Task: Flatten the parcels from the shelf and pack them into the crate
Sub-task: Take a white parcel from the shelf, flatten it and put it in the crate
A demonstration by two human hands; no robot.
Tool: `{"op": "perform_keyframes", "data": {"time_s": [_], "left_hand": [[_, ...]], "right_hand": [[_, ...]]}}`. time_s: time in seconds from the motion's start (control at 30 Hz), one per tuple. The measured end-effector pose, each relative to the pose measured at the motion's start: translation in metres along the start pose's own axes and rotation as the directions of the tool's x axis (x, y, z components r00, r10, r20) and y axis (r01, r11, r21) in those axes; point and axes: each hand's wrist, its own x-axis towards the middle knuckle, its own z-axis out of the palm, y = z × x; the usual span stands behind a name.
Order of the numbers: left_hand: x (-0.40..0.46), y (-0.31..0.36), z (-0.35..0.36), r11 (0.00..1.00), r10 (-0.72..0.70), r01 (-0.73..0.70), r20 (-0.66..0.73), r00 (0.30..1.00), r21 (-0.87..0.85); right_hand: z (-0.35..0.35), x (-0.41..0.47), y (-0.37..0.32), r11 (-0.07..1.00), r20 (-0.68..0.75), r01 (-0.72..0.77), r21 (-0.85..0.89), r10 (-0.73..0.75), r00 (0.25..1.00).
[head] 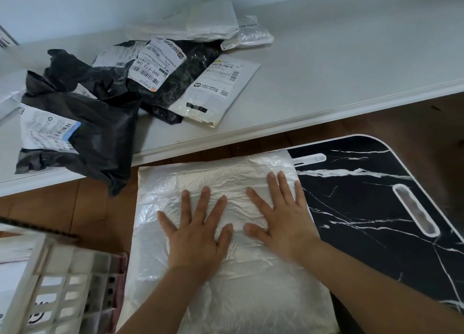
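Left of the white parcel [233,233] stands a slatted white crate [62,283]. The parcel lies flat, partly over a black marble-patterned board [376,208]. The left hand [198,235] and, beside it, the right hand [283,220] both press on the parcel, fingers straight and spread. Beyond the parcel, a white shelf [326,69] carries black and white parcels [140,82].

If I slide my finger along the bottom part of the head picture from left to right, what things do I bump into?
white crate → white parcel with the left hand then the right hand pressed flat on it → black marble-patterned tabletop
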Motion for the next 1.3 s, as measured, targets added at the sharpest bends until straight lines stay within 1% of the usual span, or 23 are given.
{"op": "perform_keyframes", "data": {"time_s": [0.13, 0.23, 0.4, 0.43, 0.5, 0.57, 0.63, 0.7, 0.77, 0.83, 0.87, 0.93, 1.0, 1.03, 1.07, 1.1, 1.17, 1.2, 1.23, 1.27, 1.3], "left_hand": [[0.000, -0.001, 0.001, 1.000, -0.007, 0.007, -0.004, 1.000, -0.005], [0.001, 0.001, -0.004, 1.000, -0.010, 0.010, 0.008, 1.000, -0.002], [-0.012, -0.008, -0.008, 0.999, 0.046, -0.045, 0.056, 0.997, -0.023], [-0.020, -0.013, -0.009, 0.999, 0.038, -0.037, 0.079, 0.996, -0.015], [-0.042, -0.026, -0.012, 0.999, -0.045, 0.045, 0.134, 0.990, 0.008], [-0.063, -0.036, -0.016, 0.989, -0.144, 0.145, 0.179, 0.973, 0.006], [-0.080, -0.041, -0.018, 0.976, -0.209, 0.217, 0.196, 0.958, -0.025], [-0.090, -0.042, -0.015, 0.972, -0.224, 0.233, 0.190, 0.956, -0.030], [-0.099, -0.043, -0.008, 0.977, -0.211, 0.215, 0.169, 0.963, -0.007], [-0.106, -0.039, -0.013, 0.976, -0.216, 0.211, 0.211, 0.953, 0.047], [-0.109, -0.039, -0.013, 0.977, -0.214, 0.210, 0.239, 0.947, 0.044], [-0.118, -0.039, -0.010, 0.980, -0.194, 0.181, 0.222, 0.956, 0.081], [-0.128, -0.036, -0.010, 0.982, -0.188, 0.183, 0.262, 0.947, 0.042], [-0.134, -0.032, -0.011, 0.987, -0.160, 0.160, 0.274, 0.948, 0.025], [-0.140, -0.025, -0.015, 0.995, -0.099, 0.098, 0.262, 0.960, 0.018], [-0.142, -0.019, -0.020, 1.000, -0.023, 0.023, 0.266, 0.964, 0.004], [-0.147, -0.002, -0.030, 0.994, 0.106, -0.097, 0.266, 0.958, -0.048], [-0.149, 0.006, -0.033, 0.989, 0.141, -0.119, 0.366, 0.920, -0.083], [-0.152, 0.014, -0.039, 0.984, 0.175, -0.148, 0.431, 0.885, -0.096], [-0.154, 0.022, -0.046, 0.980, 0.199, -0.176, 0.438, 0.877, -0.093], [-0.156, 0.030, -0.051, 0.979, 0.204, -0.185, 0.410, 0.889, -0.086]], "right_hand": [[0.008, -0.034, 0.005, 0.999, -0.006, 0.024, 0.048, -0.024, 1.000], [0.007, -0.040, 0.007, 0.997, -0.013, 0.010, 0.072, -0.009, 1.000], [0.004, -0.038, 0.008, 0.999, -0.010, 0.001, 0.054, 0.000, 1.000], [0.002, -0.038, 0.008, 0.999, 0.024, 0.005, 0.038, -0.006, 1.000], [-0.002, -0.039, 0.009, 1.000, 0.114, 0.013, 0.009, -0.014, 0.993], [-0.006, -0.039, 0.009, 0.999, 0.167, 0.029, -0.024, -0.024, 0.986], [-0.009, -0.041, 0.010, 0.999, 0.210, 0.048, -0.012, -0.044, 0.977], [-0.012, -0.051, 0.010, 0.997, 0.254, 0.072, 0.032, -0.078, 0.964], [-0.013, -0.065, 0.009, 0.995, 0.282, 0.081, 0.054, -0.093, 0.955], [-0.012, -0.079, 0.006, 0.994, 0.270, 0.017, 0.105, -0.045, 0.962], [-0.012, -0.085, 0.003, 0.989, 0.254, -0.043, 0.143, 0.005, 0.967], [-0.015, -0.095, -0.006, 0.954, 0.213, -0.191, 0.232, 0.142, 0.967], [-0.021, -0.101, -0.015, 0.862, 0.131, -0.343, 0.373, 0.317, 0.939], [-0.026, -0.103, -0.017, 0.782, 0.093, -0.409, 0.470, 0.417, 0.904], [-0.030, -0.105, -0.017, 0.677, 0.103, -0.463, 0.572, 0.500, 0.860], [-0.035, -0.103, -0.014, 0.559, 0.161, -0.506, 0.657, 0.551, 0.819], [-0.047, -0.100, -0.006, 0.294, 0.336, -0.569, 0.768, 0.571, 0.749], [-0.052, -0.097, -0.002, 0.182, 0.394, -0.572, 0.800, 0.560, 0.729], [-0.058, -0.096, 0.001, 0.100, 0.430, -0.566, 0.818, 0.546, 0.719], [-0.069, -0.095, 0.001, 0.036, 0.458, -0.555, 0.831, 0.523, 0.719], [-0.082, -0.095, -0.001, -0.020, 0.481, -0.542, 0.840, 0.492, 0.726]]}}
